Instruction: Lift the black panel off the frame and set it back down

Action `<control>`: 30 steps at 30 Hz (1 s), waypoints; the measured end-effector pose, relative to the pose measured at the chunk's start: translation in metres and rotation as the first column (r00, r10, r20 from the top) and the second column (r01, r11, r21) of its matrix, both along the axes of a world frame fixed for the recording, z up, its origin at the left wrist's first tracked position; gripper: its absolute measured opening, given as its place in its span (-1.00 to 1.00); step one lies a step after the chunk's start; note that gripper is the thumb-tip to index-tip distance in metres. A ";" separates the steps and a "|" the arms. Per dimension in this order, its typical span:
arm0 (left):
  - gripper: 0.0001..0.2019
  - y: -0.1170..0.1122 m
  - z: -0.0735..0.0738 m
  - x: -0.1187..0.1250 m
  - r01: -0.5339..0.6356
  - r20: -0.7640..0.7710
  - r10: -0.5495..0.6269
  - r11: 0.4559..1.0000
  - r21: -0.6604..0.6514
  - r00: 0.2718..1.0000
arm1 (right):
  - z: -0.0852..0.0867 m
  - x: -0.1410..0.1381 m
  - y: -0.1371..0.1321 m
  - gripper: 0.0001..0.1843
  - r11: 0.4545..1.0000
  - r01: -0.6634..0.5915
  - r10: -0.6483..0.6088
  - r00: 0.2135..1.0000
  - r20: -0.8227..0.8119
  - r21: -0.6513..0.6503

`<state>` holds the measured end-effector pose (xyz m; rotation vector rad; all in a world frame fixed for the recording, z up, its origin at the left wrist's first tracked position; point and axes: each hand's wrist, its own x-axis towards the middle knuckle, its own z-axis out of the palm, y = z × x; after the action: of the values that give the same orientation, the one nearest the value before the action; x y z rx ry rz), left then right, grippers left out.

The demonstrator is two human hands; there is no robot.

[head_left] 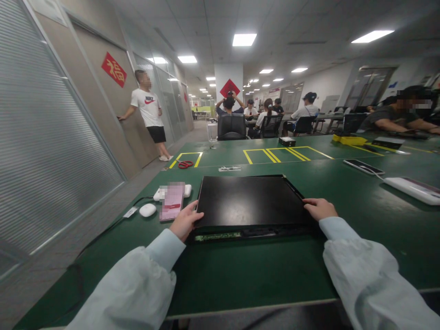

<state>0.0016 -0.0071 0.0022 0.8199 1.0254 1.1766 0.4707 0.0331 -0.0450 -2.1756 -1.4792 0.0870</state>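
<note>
A flat black display panel [247,201] lies over a black frame on the green table in front of me. Along the near side of the frame, a strip of green circuit board [218,236] shows. My left hand [185,220] grips the panel's left edge, thumb on top and fingers below. At the right edge, my right hand [320,209] pinches the panel between thumb and fingers. The panel's near edge sits a little above the frame. My fingertips under the edges are hidden.
Left of the panel are a pink phone [173,201], a white power strip [187,190] and a small white case [147,210]. Red scissors [185,164] lie beyond. To the right are another phone [363,167], a white device [412,189] and a yellow tray [349,140]. Several people sit or stand farther back.
</note>
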 end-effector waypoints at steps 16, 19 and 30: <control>-0.39 0.008 -0.009 -0.006 -0.063 -0.134 0.088 0.981 0.181 0.987 | -0.005 0.000 0.006 -0.67 0.996 -0.054 0.062 0.990 0.128 -0.065; -0.54 0.015 -0.014 -0.015 -0.125 -0.345 0.234 0.943 0.310 0.909 | -0.003 -0.001 0.006 -0.67 0.995 -0.052 0.059 0.995 0.083 -0.081; -0.61 0.021 -0.026 -0.026 -0.025 -0.652 0.229 0.952 0.307 0.723 | -0.002 0.001 0.005 -0.61 0.996 -0.049 0.047 0.998 -0.029 -0.079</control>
<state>-0.0244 0.0141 -0.0240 1.5022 1.5602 1.1693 0.4712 0.0377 -0.0471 -2.1926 -1.5370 0.1942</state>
